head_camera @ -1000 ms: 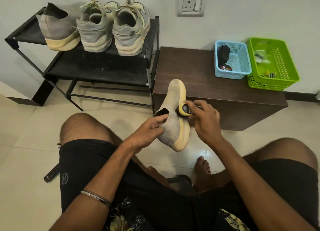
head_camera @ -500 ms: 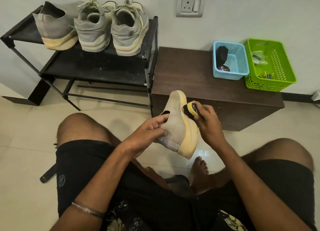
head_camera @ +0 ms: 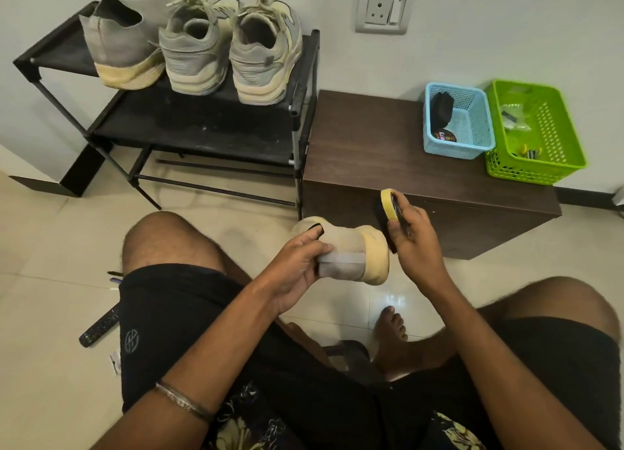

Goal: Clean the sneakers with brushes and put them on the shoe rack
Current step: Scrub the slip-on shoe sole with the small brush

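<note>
My left hand (head_camera: pixel 297 267) grips a beige knit sneaker (head_camera: pixel 351 250) by its collar, holding it in front of my knees with its pale yellow sole turned right. My right hand (head_camera: pixel 413 240) holds a yellow-backed brush (head_camera: pixel 388 206) with dark bristles against the sole's edge. Three sneakers stand on the top shelf of the black shoe rack (head_camera: pixel 209 125): a matching beige knit one (head_camera: pixel 118 54) at the left and a grey laced pair (head_camera: pixel 229 54) beside it.
A dark brown low cabinet (head_camera: pixel 388 152) stands right of the rack, carrying a blue basket (head_camera: pixel 472 138) with a dark item and a tin, and a green basket (head_camera: pixel 553 145). A remote control (head_camera: pixel 101 328) lies on the tiled floor by my left thigh.
The sneaker has swung from upright to lying across, heel toward me, and dropped lower. My right hand with the brush moved right, off the side to the sole's edge.
</note>
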